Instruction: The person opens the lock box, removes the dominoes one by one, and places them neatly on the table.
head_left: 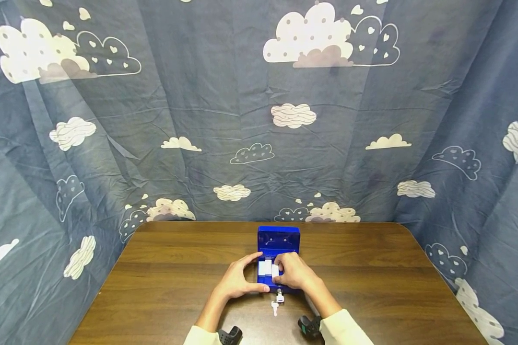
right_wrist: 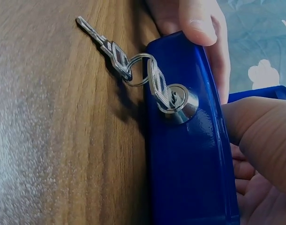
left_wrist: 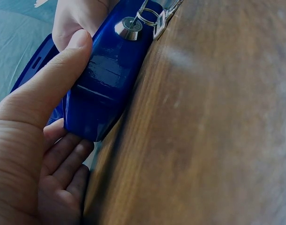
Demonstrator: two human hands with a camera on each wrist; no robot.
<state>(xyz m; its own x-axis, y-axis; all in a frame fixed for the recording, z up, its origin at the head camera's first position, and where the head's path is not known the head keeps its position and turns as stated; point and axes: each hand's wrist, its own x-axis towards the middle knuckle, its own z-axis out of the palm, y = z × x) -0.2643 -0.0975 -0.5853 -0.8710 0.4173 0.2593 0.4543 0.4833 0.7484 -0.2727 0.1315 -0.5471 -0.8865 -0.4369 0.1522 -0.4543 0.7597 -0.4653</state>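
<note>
While left hand (head_left: 235, 280) grips left side of blue box (right_wrist: 185, 164), thumb on front rim, right hand (head_left: 295, 270) pinches white block (head_left: 275, 271) inside. Lid (head_left: 278, 238) raised; key (right_wrist: 157, 82) in front lock (right_wrist: 181, 110); box on wooden table (head_left: 177, 249).

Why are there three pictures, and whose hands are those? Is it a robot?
No robot here, just a person with two bare hands! The wide picture comes from a camera worn on the head, looking forward and down. The two close-ups come from cameras on the wrists, one left and one right.

On the wooden table sits a blue box with its lid up. One key sits in the lock, and a ring joins it to another key.

The left hand holds the box's side. The right hand reaches inside and seems to pinch a small white piece.
</note>
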